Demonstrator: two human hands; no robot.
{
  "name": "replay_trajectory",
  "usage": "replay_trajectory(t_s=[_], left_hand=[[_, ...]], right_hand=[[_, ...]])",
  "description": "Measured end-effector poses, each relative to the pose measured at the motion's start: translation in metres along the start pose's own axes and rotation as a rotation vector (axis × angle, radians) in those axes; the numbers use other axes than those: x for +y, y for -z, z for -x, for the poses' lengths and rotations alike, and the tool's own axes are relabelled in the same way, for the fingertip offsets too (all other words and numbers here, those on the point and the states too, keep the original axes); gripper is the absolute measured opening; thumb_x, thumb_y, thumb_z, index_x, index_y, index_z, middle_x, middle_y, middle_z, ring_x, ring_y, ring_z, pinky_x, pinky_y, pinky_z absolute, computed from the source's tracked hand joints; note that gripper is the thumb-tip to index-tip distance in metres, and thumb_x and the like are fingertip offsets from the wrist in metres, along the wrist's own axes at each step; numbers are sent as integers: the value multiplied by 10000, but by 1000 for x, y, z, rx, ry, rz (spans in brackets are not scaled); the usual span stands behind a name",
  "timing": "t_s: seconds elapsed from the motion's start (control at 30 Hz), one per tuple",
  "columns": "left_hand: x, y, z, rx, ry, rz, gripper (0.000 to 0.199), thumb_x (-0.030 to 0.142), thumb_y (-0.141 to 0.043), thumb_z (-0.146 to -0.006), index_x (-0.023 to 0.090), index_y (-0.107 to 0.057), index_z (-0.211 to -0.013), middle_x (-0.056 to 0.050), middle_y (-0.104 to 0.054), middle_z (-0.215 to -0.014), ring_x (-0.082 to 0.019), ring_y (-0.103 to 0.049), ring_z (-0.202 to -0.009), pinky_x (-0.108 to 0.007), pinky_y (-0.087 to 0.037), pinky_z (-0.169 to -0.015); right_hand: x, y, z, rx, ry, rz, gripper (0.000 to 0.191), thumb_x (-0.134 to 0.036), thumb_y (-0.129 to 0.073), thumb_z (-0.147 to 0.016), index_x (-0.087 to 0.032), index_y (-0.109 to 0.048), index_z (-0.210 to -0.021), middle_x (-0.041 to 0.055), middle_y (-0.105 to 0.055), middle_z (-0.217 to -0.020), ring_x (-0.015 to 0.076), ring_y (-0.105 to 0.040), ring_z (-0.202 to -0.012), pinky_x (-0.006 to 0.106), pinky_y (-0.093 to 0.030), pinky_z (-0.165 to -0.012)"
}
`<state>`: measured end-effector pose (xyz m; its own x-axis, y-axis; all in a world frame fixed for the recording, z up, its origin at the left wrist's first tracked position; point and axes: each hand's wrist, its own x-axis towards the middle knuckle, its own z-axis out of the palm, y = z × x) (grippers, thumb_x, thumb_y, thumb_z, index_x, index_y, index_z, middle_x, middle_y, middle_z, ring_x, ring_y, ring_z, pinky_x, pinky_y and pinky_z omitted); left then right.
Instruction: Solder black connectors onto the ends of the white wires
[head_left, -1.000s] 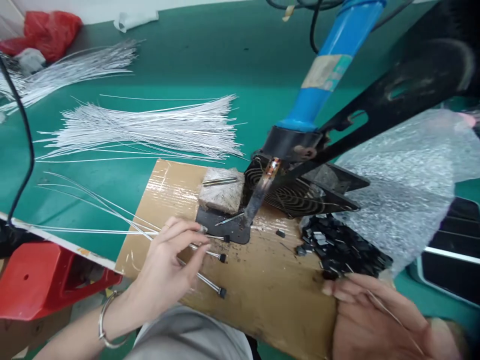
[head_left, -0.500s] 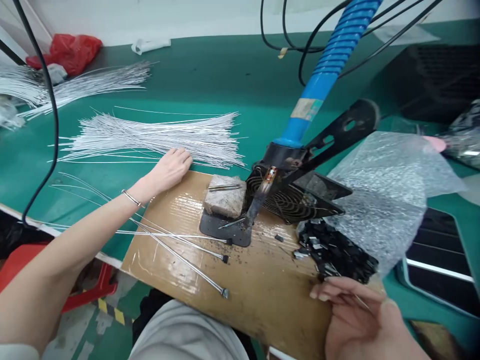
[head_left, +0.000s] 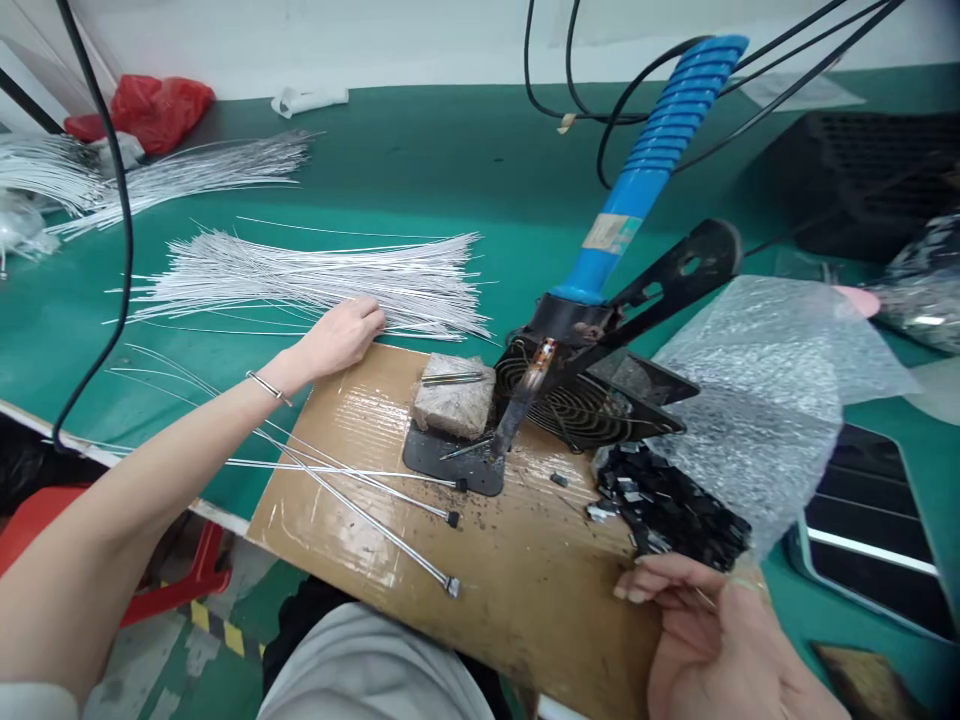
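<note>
My left hand (head_left: 345, 333) is closed at the lower edge of a bundle of thin white wires (head_left: 300, 275); its fingertips, turned down among the wires, are partly hidden. My right hand (head_left: 712, 630) is curled palm up just below a pile of small black connectors (head_left: 667, 510). Between its fingers a thin, pale sliver shows, too small to name. On the cardboard (head_left: 540, 600) lie several white wires (head_left: 375, 515) with small connectors on their ends. A blue-handled soldering iron (head_left: 637, 170) leans over a black fan (head_left: 600, 400), its tip pointing down at the board.
A greyish block (head_left: 454, 400) with thin metal rods on it sits on a black plate (head_left: 420, 455). Bubble wrap (head_left: 757, 370) and a phone (head_left: 877, 520) lie at the right. More wires (head_left: 202, 170) and a red bag (head_left: 161, 110) are at the back left. A black cable (head_left: 124, 220) hangs at the left.
The camera view has shifted slightly. My left hand stays at the wire bundle, with its fingers a little more tucked in. My right hand stays by the connector pile.
</note>
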<state>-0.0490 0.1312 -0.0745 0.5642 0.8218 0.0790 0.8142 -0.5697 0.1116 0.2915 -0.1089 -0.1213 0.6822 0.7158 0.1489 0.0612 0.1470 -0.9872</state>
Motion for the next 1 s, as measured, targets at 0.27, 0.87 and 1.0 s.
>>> replay_trajectory(t_s=[0.27,0.87,1.0], left_hand=[[-5,23,1,219,96,305,144,111,-494,-985,216,-579,-935,-123,-718,-982,-274,-655,-941,-432,-498,-903],[-7,29,18,500,227,728,236,406,-788,-869,174,-821,-837,-70,-832,-813,-214,-766,-775,-339,-614,-798],[-5,27,16,539,215,710,213,396,-819,-846,184,-836,-845,-93,-863,-936,-249,-775,-923,-364,-603,-899]], right_hand=[[-1,1,-3,-23,21,-18,287,-366,-828,-883,-222,-840,-635,106,-708,-570,201,-631,-414,340,-485,-365],[0,3,9,23,-190,19,480,-611,-899,-778,-152,-765,-730,49,-745,-727,152,-635,-582,314,-538,-567],[7,7,10,8,-187,27,479,-604,-870,-814,-140,-759,-766,44,-736,-709,164,-627,-603,317,-512,-596]])
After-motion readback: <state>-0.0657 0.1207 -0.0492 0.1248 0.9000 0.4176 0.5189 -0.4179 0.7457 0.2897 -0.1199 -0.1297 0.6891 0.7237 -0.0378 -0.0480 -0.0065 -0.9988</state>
